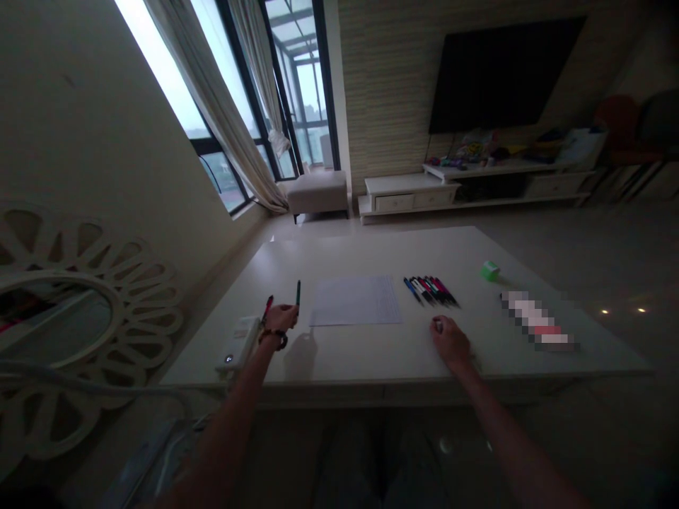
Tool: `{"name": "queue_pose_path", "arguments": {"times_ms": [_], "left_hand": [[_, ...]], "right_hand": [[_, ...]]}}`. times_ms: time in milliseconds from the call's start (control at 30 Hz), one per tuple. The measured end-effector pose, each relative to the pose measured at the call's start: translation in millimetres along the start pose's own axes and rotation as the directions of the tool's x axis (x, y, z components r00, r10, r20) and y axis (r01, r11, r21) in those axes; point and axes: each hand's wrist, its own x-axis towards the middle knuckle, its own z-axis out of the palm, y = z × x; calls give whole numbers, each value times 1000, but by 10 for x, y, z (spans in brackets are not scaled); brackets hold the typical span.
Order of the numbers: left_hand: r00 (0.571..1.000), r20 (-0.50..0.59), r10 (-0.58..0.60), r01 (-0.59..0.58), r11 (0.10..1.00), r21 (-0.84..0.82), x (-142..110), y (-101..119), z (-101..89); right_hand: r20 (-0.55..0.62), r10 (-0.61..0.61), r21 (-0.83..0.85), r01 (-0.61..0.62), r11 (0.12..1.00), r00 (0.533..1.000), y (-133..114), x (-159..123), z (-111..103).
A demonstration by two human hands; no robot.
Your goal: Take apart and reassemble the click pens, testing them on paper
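My left hand [280, 318] is raised a little above the white table [371, 360] at its left side, closed around a green pen [298, 291] that points upward. A red pen [267, 308] shows just left of that hand; whether the hand holds it too I cannot tell. My right hand [450, 342] rests on the table as a loose fist, with nothing visible in it. A white sheet of paper [355, 301] lies between the hands, slightly farther away. A row of several coloured pens [431, 290] lies beyond my right hand.
A small green cube-like object [489, 270] sits at the far right of the table. A white device with a small light [238, 346] lies near the left edge. A blurred-out item [538, 322] lies to the right. A round mirror [64, 318] leans at left.
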Motion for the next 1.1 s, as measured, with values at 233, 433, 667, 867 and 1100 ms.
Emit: {"name": "queue_pose_path", "arguments": {"times_ms": [233, 433, 667, 867, 1100], "left_hand": [[980, 197, 8, 168, 490, -855, -1096, 552, 476], [980, 187, 63, 132, 496, -858, -1578, 824, 548], [971, 195, 141, 98, 512, -853, -1754, 937, 392], [981, -71, 178, -145, 449, -881, -1873, 877, 59], [844, -352, 405, -519, 784, -342, -1812, 926, 135]], "right_hand": [[351, -285, 738, -76, 671, 892, -1110, -559, -164], [454, -431, 854, -241, 462, 780, -1709, -840, -441], [456, -495, 877, -276, 394, 740, -1628, -966, -681], [348, -390, 893, -174, 414, 852, -1419, -878, -813], [174, -282, 808, 28, 589, 944, -1238, -722, -932]]}}
